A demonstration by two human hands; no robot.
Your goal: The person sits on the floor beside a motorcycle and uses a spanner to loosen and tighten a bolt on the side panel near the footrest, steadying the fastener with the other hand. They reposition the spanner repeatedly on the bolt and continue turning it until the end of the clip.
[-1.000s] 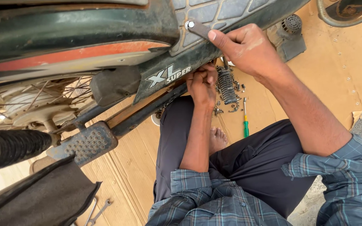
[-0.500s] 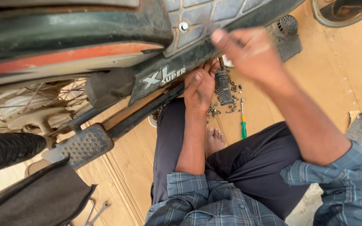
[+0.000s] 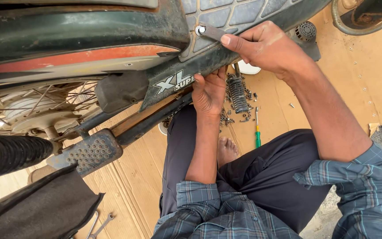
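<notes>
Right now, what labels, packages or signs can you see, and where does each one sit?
Lettered decal: on the dark side panel of the motorbike, just left of the left hand; slanted white block letters on black-green.
No packages, signs or screens show.

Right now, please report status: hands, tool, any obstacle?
Right hand grips wrench on panel bolt. Left hand braces panel edge. No obstacle at bolt.

repair workshop | motorbike [image 3: 89, 57] | loose bolts [image 3: 239, 102] on cardboard [image 3: 124, 177]
</notes>
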